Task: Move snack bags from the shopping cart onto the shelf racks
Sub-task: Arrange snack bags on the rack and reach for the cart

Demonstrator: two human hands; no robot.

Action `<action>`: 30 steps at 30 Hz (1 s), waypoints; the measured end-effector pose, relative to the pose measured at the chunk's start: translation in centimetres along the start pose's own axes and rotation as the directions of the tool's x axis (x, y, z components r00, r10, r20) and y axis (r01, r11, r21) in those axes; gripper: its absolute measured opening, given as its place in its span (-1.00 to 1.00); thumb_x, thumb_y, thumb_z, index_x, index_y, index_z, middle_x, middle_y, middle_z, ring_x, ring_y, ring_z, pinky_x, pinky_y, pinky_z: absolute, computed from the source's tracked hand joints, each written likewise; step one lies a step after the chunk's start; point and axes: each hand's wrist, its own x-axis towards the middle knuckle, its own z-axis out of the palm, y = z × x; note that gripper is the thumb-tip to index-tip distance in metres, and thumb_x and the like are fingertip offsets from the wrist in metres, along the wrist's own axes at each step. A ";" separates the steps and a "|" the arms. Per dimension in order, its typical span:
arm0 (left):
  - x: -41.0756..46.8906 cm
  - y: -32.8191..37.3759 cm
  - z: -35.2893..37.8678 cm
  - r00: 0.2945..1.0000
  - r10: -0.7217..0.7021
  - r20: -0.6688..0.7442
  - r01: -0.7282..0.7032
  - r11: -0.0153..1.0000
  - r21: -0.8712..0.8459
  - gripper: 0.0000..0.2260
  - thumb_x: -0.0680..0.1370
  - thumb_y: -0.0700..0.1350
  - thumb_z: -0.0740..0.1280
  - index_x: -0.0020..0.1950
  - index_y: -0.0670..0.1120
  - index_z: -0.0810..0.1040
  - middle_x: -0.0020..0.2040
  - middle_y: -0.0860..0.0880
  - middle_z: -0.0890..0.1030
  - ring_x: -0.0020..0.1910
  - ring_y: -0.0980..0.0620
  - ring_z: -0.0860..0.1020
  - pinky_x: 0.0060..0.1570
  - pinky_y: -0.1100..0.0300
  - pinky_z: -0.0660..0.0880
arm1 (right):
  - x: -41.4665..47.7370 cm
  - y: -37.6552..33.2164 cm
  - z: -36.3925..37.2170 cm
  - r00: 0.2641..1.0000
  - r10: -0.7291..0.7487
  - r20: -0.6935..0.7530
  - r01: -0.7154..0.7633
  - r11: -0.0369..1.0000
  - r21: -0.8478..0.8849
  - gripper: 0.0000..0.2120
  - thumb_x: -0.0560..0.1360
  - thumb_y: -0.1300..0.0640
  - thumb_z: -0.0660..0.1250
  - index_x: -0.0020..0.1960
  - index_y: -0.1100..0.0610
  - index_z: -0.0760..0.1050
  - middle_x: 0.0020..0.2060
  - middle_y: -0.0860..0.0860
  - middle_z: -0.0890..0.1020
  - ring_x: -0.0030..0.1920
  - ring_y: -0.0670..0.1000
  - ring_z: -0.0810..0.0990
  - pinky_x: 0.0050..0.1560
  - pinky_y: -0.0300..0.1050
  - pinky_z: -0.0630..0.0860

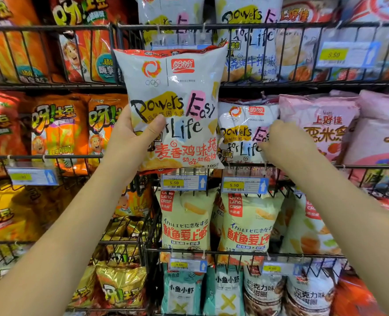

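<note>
Holding a white snack bag [173,106] before the wire rack [371,167].
Left grip [131,137] clasps it; right grip [287,144] touches a shelved matching bag [241,133], open or closed unclear.

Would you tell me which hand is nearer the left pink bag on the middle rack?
Right. The right hand sits at the left edge of the pink bag; the left hand, farther left, grips a white bag.

Black wire shelf racks [325,83] fill the view in stacked tiers, with a vertical joint between two bays running from 12 o'clock toward 6. Clear price-tag holders [183,182] with yellow labels clip to the front rails near centre, at 2 and at 9 o'clock. Bright, even store light.
</note>
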 end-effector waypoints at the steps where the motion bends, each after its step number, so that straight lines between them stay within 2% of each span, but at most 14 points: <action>1: 0.0 -0.1 0.1 1.000 0.003 -0.006 -0.003 1.000 0.001 -0.41 0.47 0.21 0.49 0.42 0.05 0.46 0.25 0.11 0.68 0.28 0.06 0.62 0.34 -0.18 0.51 | -0.3 -0.3 -0.3 0.997 -0.047 -0.068 0.047 0.999 0.001 -0.71 0.64 0.04 0.31 0.15 0.28 0.47 0.01 0.22 0.60 0.03 0.26 0.61 -0.15 -0.07 0.38; 2: 0.0 -0.1 0.2 1.000 0.010 -0.005 -0.010 1.000 0.000 -0.41 0.46 0.21 0.48 0.42 0.04 0.46 0.24 0.12 0.68 0.27 0.08 0.63 0.34 -0.17 0.51 | -0.5 -0.7 -0.7 0.987 -0.105 -0.125 0.113 0.992 0.063 -0.69 0.65 -0.02 0.27 0.17 0.23 0.49 0.01 0.18 0.63 0.02 0.24 0.61 -0.14 -0.05 0.41; 4: 0.1 0.0 0.5 1.000 0.029 0.000 -0.029 1.000 0.008 -0.40 0.47 0.22 0.50 0.43 0.05 0.45 0.25 0.13 0.67 0.27 0.10 0.62 0.34 -0.14 0.51 | -1.2 -1.7 -1.9 0.970 -0.179 -0.165 0.228 0.905 0.360 -0.67 0.67 -0.13 0.19 0.18 0.12 0.51 -0.02 0.03 0.65 0.02 0.08 0.60 -0.10 -0.08 0.44; 6: 0.2 0.1 0.7 0.999 0.048 0.013 -0.048 0.999 0.013 -0.42 0.47 0.21 0.49 0.43 0.10 0.43 0.29 0.14 0.65 0.30 0.11 0.60 0.37 -0.11 0.49 | -2.0 -3.1 -3.0 0.963 -0.252 -0.090 0.238 0.649 0.722 -0.62 0.66 -0.26 0.13 0.21 -0.03 0.52 0.04 -0.14 0.65 0.10 -0.11 0.60 0.01 -0.20 0.45; 7: 0.3 0.2 0.8 0.998 0.060 0.019 -0.060 0.998 0.014 -0.43 0.47 0.20 0.49 0.43 0.12 0.42 0.30 0.14 0.64 0.31 0.12 0.59 0.38 -0.10 0.48 | -2.4 -3.8 -3.2 0.954 -0.294 -0.052 0.203 0.513 0.834 -0.59 0.62 -0.34 0.11 0.22 -0.10 0.52 0.08 -0.21 0.65 0.15 -0.17 0.60 0.13 -0.19 0.47; 8: 0.5 0.3 0.9 0.997 0.070 0.018 -0.070 0.997 0.015 -0.44 0.50 0.18 0.50 0.44 0.13 0.41 0.31 0.14 0.64 0.32 0.12 0.59 0.39 -0.10 0.47 | -2.5 -4.2 -3.1 0.939 -0.342 -0.048 0.203 0.433 0.878 -0.55 0.58 -0.40 0.12 0.24 -0.14 0.50 0.12 -0.24 0.64 0.20 -0.20 0.59 0.24 -0.11 0.50; 10: 0.9 0.6 1.0 0.996 0.094 0.009 -0.094 0.996 0.008 -0.49 0.52 0.13 0.47 0.43 0.15 0.41 0.29 0.17 0.64 0.30 0.14 0.59 0.37 -0.06 0.50 | -2.8 -4.8 -2.8 0.909 -0.407 -0.094 0.263 0.383 0.885 -0.45 0.50 -0.39 0.24 0.38 -0.12 0.38 0.22 -0.29 0.57 0.27 -0.24 0.54 0.33 -0.09 0.50; 12: 1.3 0.8 1.2 0.991 0.132 0.005 -0.133 0.991 0.021 -0.56 0.56 0.04 0.44 0.39 0.20 0.40 0.25 0.25 0.64 0.28 0.21 0.59 0.30 0.10 0.53 | -2.8 -5.4 -2.5 0.901 -0.412 -0.137 0.308 0.386 0.869 -0.28 0.42 -0.33 0.36 0.48 -0.09 0.28 0.28 -0.30 0.53 0.29 -0.29 0.51 0.35 -0.16 0.49; 14: 1.6 0.5 1.2 0.988 0.154 0.021 -0.155 0.986 0.060 -0.56 0.59 -0.03 0.44 0.39 0.23 0.37 0.23 0.33 0.61 0.29 0.26 0.56 0.26 0.23 0.51 | -2.6 -6.1 -1.8 0.913 -0.373 -0.164 0.313 0.386 0.868 -0.29 0.42 -0.27 0.47 0.46 -0.11 0.28 0.25 -0.27 0.57 0.25 -0.27 0.55 0.32 -0.10 0.53; 18: 1.8 -1.2 0.4 0.987 0.129 0.096 -0.140 0.984 0.112 -0.49 0.57 -0.01 0.46 0.46 0.17 0.35 0.33 0.20 0.59 0.35 0.15 0.55 0.38 0.00 0.47 | -2.3 -7.2 0.0 0.942 -0.290 -0.166 0.275 0.389 0.880 -0.37 0.46 -0.05 0.55 0.42 -0.07 0.31 0.13 -0.27 0.60 0.08 -0.31 0.61 0.13 -0.28 0.59; 21: 2.0 -2.0 -0.3 0.987 0.057 0.151 -0.078 0.988 0.137 -0.52 0.54 0.03 0.47 0.39 0.26 0.37 0.31 0.23 0.60 0.34 0.17 0.55 0.41 -0.07 0.45 | -2.3 -7.5 1.2 0.946 -0.293 -0.136 0.262 0.449 0.854 -0.40 0.48 -0.03 0.53 0.40 -0.06 0.31 -0.04 -0.28 0.56 -0.14 -0.36 0.56 -0.21 -0.48 0.47; 24: 2.4 -2.8 -0.6 0.985 -0.010 0.173 -0.029 0.975 0.219 -0.52 0.57 -0.06 0.49 0.39 0.27 0.40 0.26 0.29 0.61 0.30 0.21 0.57 0.41 -0.07 0.46 | -1.9 -7.6 2.2 0.955 -0.274 -0.114 0.242 0.499 0.832 -0.42 0.48 -0.06 0.53 0.37 -0.07 0.31 0.06 -0.22 0.56 -0.01 -0.22 0.55 -0.17 -0.45 0.38; 27: 3.0 -2.9 -0.7 0.985 -0.042 0.168 -0.017 0.942 0.335 -0.51 0.56 -0.01 0.49 0.42 0.22 0.39 0.23 0.32 0.61 0.22 0.25 0.57 0.33 0.02 0.49 | -1.6 -7.8 2.6 0.962 -0.261 -0.078 0.216 0.555 0.803 -0.39 0.47 -0.09 0.52 0.39 -0.05 0.30 0.08 -0.18 0.56 0.01 -0.14 0.56 -0.21 -0.49 0.39; 30: 3.6 -2.5 -0.8 0.975 -0.081 0.207 -0.019 0.898 0.441 -0.47 0.57 0.04 0.47 0.47 0.17 0.33 0.23 0.31 0.55 0.12 0.29 0.53 0.08 0.33 0.44 | -1.1 -7.9 2.8 0.966 -0.250 -0.063 0.207 0.607 0.768 -0.45 0.47 -0.10 0.53 0.33 -0.02 0.34 -0.09 -0.24 0.53 -0.18 -0.30 0.52 -0.35 -0.52 0.37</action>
